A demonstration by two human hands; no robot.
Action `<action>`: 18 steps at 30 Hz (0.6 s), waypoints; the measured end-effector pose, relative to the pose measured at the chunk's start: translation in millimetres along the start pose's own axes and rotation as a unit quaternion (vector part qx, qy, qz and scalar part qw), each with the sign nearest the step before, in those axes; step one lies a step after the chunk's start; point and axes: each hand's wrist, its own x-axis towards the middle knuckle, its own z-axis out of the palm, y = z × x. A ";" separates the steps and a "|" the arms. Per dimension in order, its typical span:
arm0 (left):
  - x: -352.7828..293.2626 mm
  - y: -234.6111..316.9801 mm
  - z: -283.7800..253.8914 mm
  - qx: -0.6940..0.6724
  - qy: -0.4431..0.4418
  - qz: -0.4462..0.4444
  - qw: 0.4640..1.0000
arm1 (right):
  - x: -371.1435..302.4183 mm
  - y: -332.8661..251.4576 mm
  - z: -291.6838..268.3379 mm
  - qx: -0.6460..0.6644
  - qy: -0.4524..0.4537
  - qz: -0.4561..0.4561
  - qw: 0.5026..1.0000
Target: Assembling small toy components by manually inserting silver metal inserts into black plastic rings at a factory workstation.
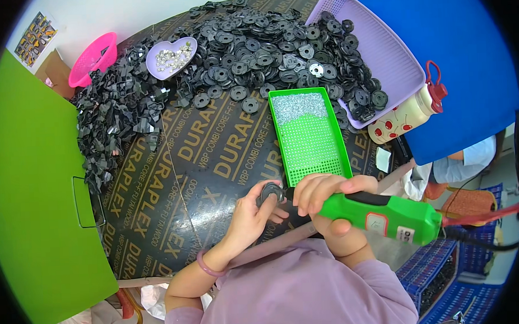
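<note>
Green driver [389, 219] fills your closed right fingers [311, 195]; left fingers [267, 208] pinch one disc [271, 190], apparently unfinished; piled discs [255, 55] remain beyond.

Cam: L of pair on my head, wide fisheye | faces down + slightly fwd, past my shirt [311, 293] to tbl [196, 165] & wall [114, 12] | close on my L hand [251, 213] + R hand [330, 193], low ctr | edges bend twd dark rim

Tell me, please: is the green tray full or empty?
Partly full: small silver pieces crowd the far end of the green tray; green shows across its near part.
</note>
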 end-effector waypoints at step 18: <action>11.1 0.9 -13.4 -0.118 0.000 -0.083 0.990 | 10.0 14.5 -6.9 0.034 0.052 -0.014 0.998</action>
